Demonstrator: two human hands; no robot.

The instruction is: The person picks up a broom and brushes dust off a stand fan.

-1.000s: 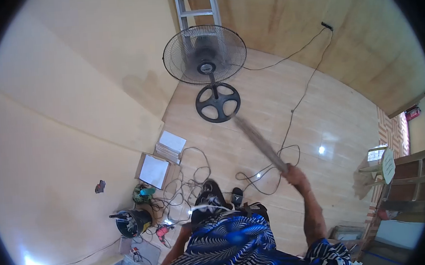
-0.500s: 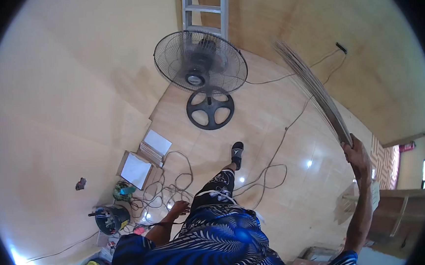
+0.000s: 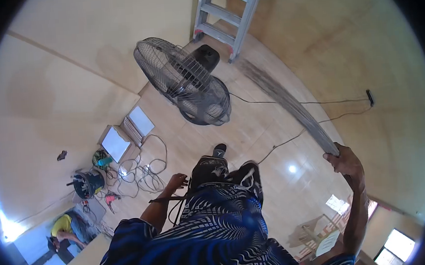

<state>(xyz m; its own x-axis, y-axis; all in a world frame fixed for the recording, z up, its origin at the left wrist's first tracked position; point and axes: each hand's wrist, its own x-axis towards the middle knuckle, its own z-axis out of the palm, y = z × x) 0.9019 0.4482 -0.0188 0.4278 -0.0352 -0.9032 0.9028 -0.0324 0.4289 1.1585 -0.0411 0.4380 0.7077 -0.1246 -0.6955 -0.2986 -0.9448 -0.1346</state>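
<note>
My right hand [image 3: 346, 162] is closed around the butt end of a stick broom [image 3: 297, 109], a long bundle of thin brown sticks. The broom's blurred far tips reach forward and left, toward the foot of the ladder. Down by my left thigh hangs my left hand [image 3: 177, 181], fingers loosely apart, with nothing visible in it. Ahead of me a black stand fan [image 3: 181, 73] with a wire cage stands on the tiled floor, left of the broom.
An aluminium stepladder [image 3: 239, 20] leans beyond the fan. Cables [image 3: 146, 174] lie tangled at left beside open boxes [image 3: 116, 143], a black bucket [image 3: 89, 183] and a red drill [image 3: 111, 198]. Another person [image 3: 64, 226] is low at lower left. A wall outlet [image 3: 370, 98] feeds cords at right.
My view has shifted, and the ladder and outlet sit differently in it. The broom's tips have swung left and lower. The fan's head now faces more to the left.
</note>
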